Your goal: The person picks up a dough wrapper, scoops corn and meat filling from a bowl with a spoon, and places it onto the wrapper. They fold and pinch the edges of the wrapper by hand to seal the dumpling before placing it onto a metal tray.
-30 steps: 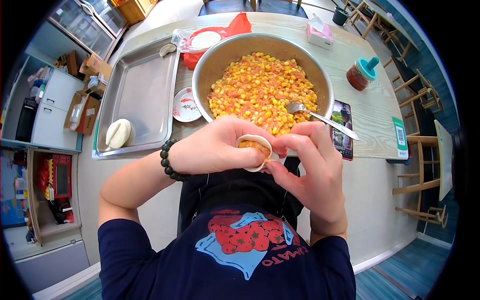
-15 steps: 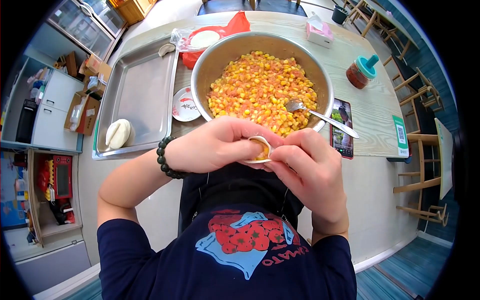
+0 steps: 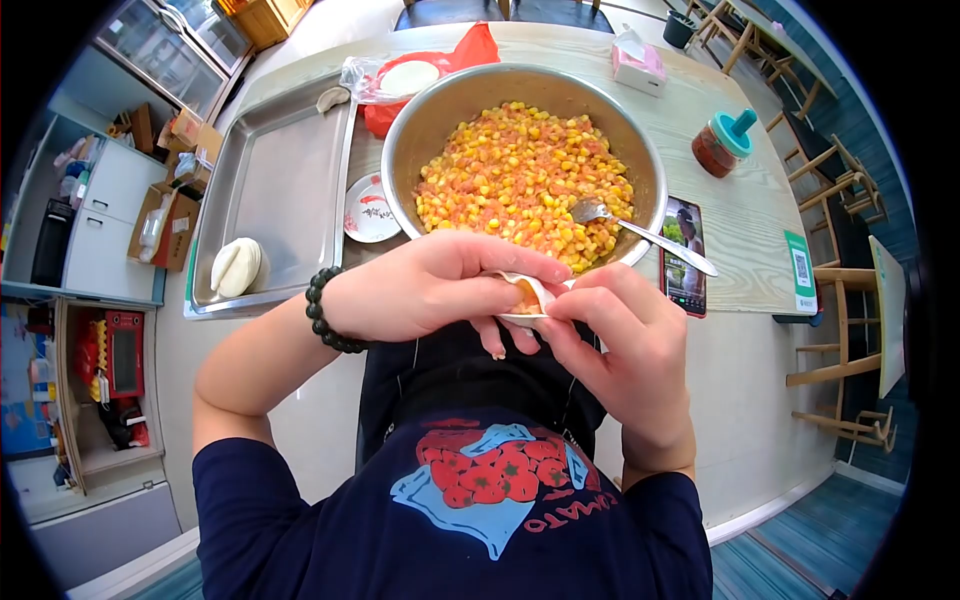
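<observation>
Between my hands is a thin white dough wrapper (image 3: pixel 528 300) folded around some yellow and pink filling. My left hand (image 3: pixel 440 290), with a dark bead bracelet at the wrist, holds it between thumb and fingers from the left. The fingertips of my right hand (image 3: pixel 625 330) pinch its right edge. Just beyond my hands stands a large steel bowl (image 3: pixel 395 150) of corn and pink minced filling (image 3: pixel 520 180). A metal spoon (image 3: pixel 668 245) rests in it, its handle over the rim.
A metal tray (image 3: pixel 275 190) at the left holds a dough stack (image 3: pixel 238 267) and a small dumpling (image 3: pixel 333 98). Nearby are a small plate (image 3: pixel 372 212), a red bag (image 3: pixel 478 45), a phone (image 3: pixel 684 255), a lidded jar (image 3: pixel 722 145) and a tissue box (image 3: pixel 638 72).
The lower fingers of my left hand have spread downward below the wrapper. The wrapper has shifted slightly right, and my right fingertips still pinch its edge.
</observation>
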`<state>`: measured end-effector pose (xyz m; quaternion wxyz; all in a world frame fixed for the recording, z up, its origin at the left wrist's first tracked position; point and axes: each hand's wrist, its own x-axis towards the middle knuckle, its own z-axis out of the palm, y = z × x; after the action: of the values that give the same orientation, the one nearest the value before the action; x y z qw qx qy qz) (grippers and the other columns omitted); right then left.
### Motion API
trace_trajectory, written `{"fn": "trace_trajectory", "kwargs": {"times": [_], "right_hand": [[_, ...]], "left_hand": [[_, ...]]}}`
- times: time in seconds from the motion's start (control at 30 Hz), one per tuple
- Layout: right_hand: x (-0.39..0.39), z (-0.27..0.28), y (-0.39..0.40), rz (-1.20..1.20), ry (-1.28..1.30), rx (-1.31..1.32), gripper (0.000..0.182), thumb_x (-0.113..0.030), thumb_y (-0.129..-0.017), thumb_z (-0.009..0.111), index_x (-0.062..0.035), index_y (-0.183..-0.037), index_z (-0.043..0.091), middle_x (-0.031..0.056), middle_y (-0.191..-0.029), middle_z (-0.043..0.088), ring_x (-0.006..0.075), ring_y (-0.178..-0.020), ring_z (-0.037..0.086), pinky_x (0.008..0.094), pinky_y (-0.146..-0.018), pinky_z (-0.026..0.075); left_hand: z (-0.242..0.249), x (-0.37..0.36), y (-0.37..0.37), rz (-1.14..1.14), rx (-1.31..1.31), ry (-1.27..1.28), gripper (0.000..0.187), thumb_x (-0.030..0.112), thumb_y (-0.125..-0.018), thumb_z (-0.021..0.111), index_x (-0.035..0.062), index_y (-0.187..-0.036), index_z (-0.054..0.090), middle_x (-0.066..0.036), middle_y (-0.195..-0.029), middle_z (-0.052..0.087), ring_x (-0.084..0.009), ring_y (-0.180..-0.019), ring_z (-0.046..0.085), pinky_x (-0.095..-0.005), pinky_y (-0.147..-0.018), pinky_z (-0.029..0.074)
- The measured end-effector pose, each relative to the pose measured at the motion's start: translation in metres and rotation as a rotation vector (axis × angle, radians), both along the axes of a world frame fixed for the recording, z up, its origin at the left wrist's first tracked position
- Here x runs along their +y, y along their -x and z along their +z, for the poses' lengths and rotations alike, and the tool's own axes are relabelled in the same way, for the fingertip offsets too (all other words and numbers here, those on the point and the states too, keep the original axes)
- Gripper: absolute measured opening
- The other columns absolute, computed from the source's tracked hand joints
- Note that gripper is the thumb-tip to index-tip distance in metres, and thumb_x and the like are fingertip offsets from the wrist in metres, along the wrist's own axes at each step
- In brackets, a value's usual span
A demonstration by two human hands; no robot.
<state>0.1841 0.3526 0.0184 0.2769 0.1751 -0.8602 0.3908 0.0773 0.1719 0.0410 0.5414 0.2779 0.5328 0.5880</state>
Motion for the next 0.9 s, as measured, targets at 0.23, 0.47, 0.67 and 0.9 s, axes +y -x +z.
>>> {"fn": "trace_trajectory", "kwargs": {"times": [0.23, 0.47, 0.67, 0.9], "right_hand": [[-0.001, 0.000, 0.000, -0.049, -0.016, 0.017, 0.020, 0.000, -0.066, 0.074, -0.0045, -0.079, 0.060, 0.0060, -0.072, 0.055, 0.0176, -0.061, 0.057, 0.0267, -0.053, 0.046], [-0.001, 0.002, -0.001, -0.036, -0.019, -0.009, 0.021, -0.001, -0.066, 0.071, -0.0058, -0.081, 0.058, 0.0071, -0.074, 0.055, 0.0227, -0.061, 0.058, 0.0321, -0.052, 0.046], [-0.005, 0.001, -0.001, -0.084, 0.004, 0.020, 0.020, 0.002, -0.067, 0.072, -0.0052, -0.081, 0.060, 0.0056, -0.073, 0.056, 0.0161, -0.060, 0.055, 0.0256, -0.049, 0.043], [-0.003, -0.002, -0.001, -0.060, -0.064, 0.059, 0.020, 0.002, -0.068, 0.072, -0.0043, -0.082, 0.060, 0.0053, -0.073, 0.056, 0.0164, -0.059, 0.054, 0.0260, -0.049, 0.044]], "left_hand": [[0.004, 0.003, -0.007, -0.020, 0.143, 0.073, 0.039, 0.006, -0.093, 0.042, -0.0050, -0.131, 0.042, -0.010, -0.100, 0.063, -0.0149, -0.088, 0.064, -0.0233, -0.067, 0.053], [-0.006, 0.003, -0.006, 0.127, -0.213, -0.012, 0.041, 0.009, -0.092, 0.041, -0.0047, -0.130, 0.044, -0.006, -0.095, 0.062, -0.0082, -0.074, 0.059, -0.0203, -0.064, 0.047], [0.003, 0.004, -0.016, 0.094, 0.191, 0.123, 0.037, 0.008, -0.093, 0.038, 0.0026, -0.127, 0.050, -0.004, -0.092, 0.061, -0.0055, -0.072, 0.056, -0.0194, -0.064, 0.046], [-0.003, 0.005, -0.011, 0.107, -0.066, 0.071, 0.039, 0.007, -0.091, 0.038, -0.0005, -0.128, 0.049, -0.007, -0.096, 0.060, -0.0088, -0.074, 0.057, -0.0218, -0.066, 0.047]]}}
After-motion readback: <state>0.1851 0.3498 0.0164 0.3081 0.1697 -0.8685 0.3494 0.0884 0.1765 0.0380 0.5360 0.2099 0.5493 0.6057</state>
